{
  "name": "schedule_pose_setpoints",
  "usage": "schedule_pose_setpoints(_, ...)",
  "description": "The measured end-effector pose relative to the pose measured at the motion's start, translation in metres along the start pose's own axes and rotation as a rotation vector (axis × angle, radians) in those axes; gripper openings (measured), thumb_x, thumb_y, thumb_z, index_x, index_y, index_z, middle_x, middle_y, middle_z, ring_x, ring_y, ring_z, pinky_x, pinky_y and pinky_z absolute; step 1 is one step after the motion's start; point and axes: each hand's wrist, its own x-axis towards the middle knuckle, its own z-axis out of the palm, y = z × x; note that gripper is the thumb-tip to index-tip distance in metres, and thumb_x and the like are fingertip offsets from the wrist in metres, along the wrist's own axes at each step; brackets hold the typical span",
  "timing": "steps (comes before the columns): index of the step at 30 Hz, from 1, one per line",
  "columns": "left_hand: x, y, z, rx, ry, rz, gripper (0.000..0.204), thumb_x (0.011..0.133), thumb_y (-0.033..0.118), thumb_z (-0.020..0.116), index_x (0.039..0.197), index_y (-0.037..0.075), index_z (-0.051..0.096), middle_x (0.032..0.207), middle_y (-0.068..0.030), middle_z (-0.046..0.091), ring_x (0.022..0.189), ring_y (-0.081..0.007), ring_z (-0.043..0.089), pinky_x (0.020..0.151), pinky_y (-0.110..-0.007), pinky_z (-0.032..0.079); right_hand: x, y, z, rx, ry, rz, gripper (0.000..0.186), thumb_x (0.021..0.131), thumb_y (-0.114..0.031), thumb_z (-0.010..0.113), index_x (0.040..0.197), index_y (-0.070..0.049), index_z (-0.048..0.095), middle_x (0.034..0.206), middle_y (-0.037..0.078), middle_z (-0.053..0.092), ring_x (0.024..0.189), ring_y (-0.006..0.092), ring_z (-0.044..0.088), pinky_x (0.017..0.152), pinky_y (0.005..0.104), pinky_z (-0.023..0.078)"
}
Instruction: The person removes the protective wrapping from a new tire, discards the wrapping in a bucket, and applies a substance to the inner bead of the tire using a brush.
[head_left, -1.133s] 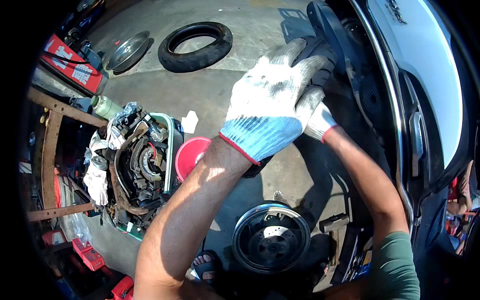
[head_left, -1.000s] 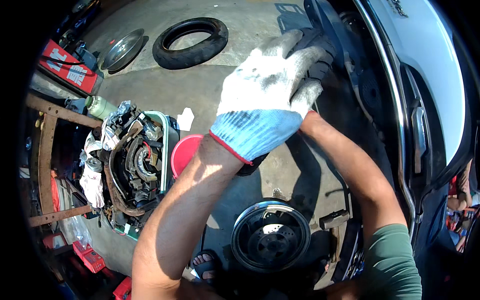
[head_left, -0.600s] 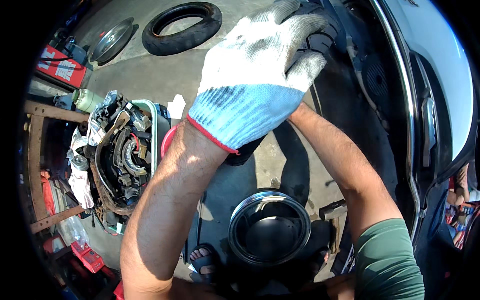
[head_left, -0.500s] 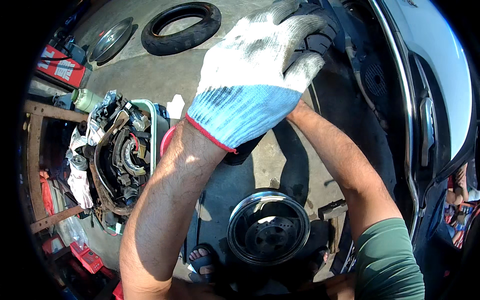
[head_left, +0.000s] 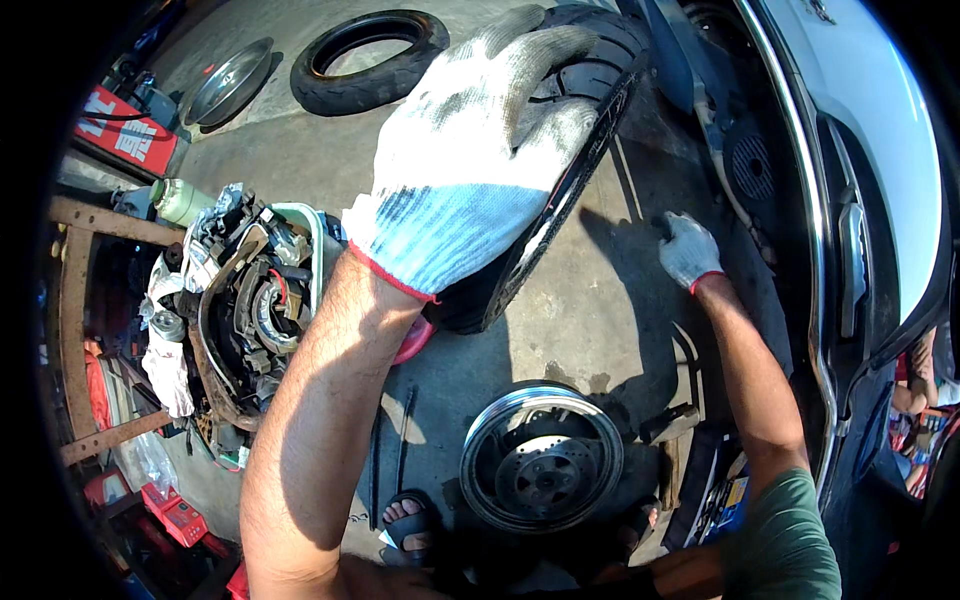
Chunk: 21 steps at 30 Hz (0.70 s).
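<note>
My left hand (head_left: 480, 140), in a white and blue knit glove, is closed over the tread of a black tyre (head_left: 610, 125). That tyre is tilted on its edge, and the glove hides much of it. Off to the right, apart from the tyre, my right hand (head_left: 690, 250) hangs over the floor in a matching glove. Its fingers point away and are too small and shaded to read. Nearer my feet lies a dark wheel rim (head_left: 542, 458) with a brake disc in its middle.
Another tyre (head_left: 370, 62) and a metal basin (head_left: 230, 82) lie at the far left. A bin of old parts (head_left: 318, 245) stands on the left, beyond a red object (head_left: 175, 512). A hammer (head_left: 668, 423) lies right of the rim. A white vehicle panel (head_left: 890, 150) borders the right side.
My right hand has come out from behind the left glove and moved right and nearer, away from the tyre. My left hand has shifted slightly left, and more of the tilted tyre shows.
</note>
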Motion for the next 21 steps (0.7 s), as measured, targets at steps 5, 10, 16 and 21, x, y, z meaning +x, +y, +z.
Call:
schedule_pose_setpoints(5,0.001,-0.003,0.015,-0.035,-0.003,0.012,0.042,0.086,0.028,0.066,0.125,0.014,0.061,0.128,-0.0174,0.059,0.114,-0.0374,0.058,0.096,-0.042,0.048,0.024,-0.056,-0.010,0.196,-0.017,-0.392,0.028,0.085,-0.021,0.060,0.106,-0.007,0.071,0.110,0.015,0.068,0.110,0.0317,0.061,0.096,0.0418,0.045)
schedule_pose_setpoints(10,0.001,0.004,-0.006,0.013,-0.007,-0.001,0.042,0.086,0.027,0.066,0.125,0.014,0.061,0.128,-0.0173,0.059,0.114,-0.0373,0.058,0.096,-0.042,0.048,0.085,-0.120,0.035,-0.075,-0.164,-0.455,0.034,0.084,-0.024,0.054,0.112,-0.012,0.069,0.116,0.013,0.066,0.114,0.0289,0.059,0.100,0.0477,0.039)
schedule_pose_setpoints(16,0.000,0.003,0.004,-0.030,-0.013,-0.004,0.041,0.085,0.027,0.066,0.124,0.014,0.062,0.127,-0.0172,0.059,0.113,-0.0372,0.058,0.096,-0.042,0.049,0.092,-0.140,0.028,-0.378,-0.495,-0.411,0.059,0.091,-0.037,0.050,0.146,-0.019,0.041,0.154,0.007,0.032,0.144,0.0263,0.029,0.116,0.0449,0.023)
schedule_pose_setpoints(21,-0.002,0.004,-0.001,-0.035,-0.008,-0.011,0.041,0.085,0.027,0.066,0.124,0.014,0.062,0.127,-0.0171,0.059,0.113,-0.0371,0.059,0.096,-0.042,0.049,0.093,-0.150,0.041,-0.341,-0.523,-0.382,0.059,0.094,-0.040,0.045,0.149,-0.021,0.041,0.158,0.005,0.032,0.147,0.0257,0.028,0.117,0.0479,0.022)
